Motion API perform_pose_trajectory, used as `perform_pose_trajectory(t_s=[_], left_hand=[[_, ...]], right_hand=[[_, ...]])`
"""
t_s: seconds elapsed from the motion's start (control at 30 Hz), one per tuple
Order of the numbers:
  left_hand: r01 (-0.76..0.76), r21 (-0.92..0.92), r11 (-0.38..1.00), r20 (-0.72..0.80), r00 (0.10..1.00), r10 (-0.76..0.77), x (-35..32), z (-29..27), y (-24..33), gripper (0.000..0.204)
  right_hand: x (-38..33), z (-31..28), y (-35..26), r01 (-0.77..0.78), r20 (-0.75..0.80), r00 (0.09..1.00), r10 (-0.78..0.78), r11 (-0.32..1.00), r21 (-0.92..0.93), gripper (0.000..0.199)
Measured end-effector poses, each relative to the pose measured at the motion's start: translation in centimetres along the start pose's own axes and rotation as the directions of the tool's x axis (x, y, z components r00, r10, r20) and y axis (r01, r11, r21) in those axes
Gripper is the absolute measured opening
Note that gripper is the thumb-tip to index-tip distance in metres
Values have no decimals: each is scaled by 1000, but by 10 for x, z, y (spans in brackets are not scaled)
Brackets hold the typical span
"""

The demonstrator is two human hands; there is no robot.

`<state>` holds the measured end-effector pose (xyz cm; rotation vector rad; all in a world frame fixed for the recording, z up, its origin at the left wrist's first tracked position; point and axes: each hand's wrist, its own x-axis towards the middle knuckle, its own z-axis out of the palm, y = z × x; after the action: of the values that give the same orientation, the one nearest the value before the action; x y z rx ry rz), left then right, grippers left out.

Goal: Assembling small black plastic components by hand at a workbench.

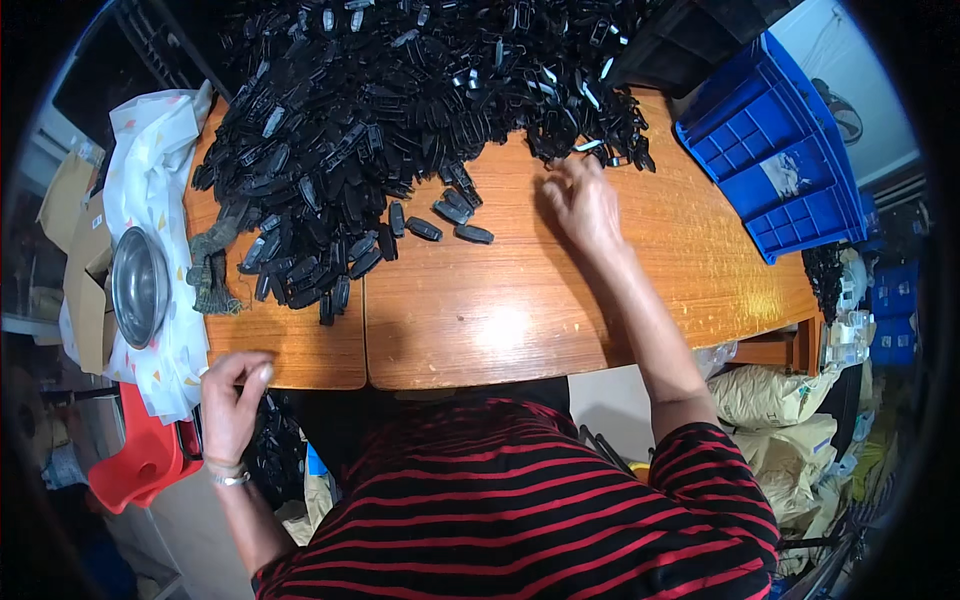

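A large heap of small black plastic parts [330,130] covers the far and left side of the wooden table [480,300]. My right hand [585,205] is at the heap's near right edge, beside some black parts with shiny pieces [560,135]. Its fingers bend downward with the thumb apart, and I see nothing held in it. My left hand [235,405] is off the table's front left edge, thumb and fingers curled together. Whatever may be between them is too small to make out. Several loose oblong black parts [450,215] lie between the heap and the bare wood.
On the right leans a blue plastic crate [780,150]. A metal bowl [141,288] rests on a white patterned sheet [150,140] at the left, next to a dark knitted cloth [212,260]. Below stands a red plastic chair [145,455]; paper sacks [775,395] are at the lower right.
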<state>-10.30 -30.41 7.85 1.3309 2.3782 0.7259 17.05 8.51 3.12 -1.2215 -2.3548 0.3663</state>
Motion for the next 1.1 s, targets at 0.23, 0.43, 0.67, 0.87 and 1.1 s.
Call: perform_pose_trajectory(t_s=[0.23,0.43,0.67,0.87,1.1], left_hand=[[-488,105,866,-194,844,499,105,95,92,35],[-483,295,825,-118,838,532,148,137,102,31],[-570,225,790,-102,793,601,143,142,106,24],[-621,64,781,-157,767,622,123,146,114,21],[-612,-70,788,-156,786,598,110,151,116,22]], right_hand=[[69,23,24,67,-48,995,-86,948,-312,35],[36,28,22,259,51,965,-255,915,-310,24],[-2,-4,13,198,67,971,-229,931,308,23],[-13,1,24,39,61,995,-74,895,445,11],[-22,-1,24,-297,272,951,149,685,665,14]])
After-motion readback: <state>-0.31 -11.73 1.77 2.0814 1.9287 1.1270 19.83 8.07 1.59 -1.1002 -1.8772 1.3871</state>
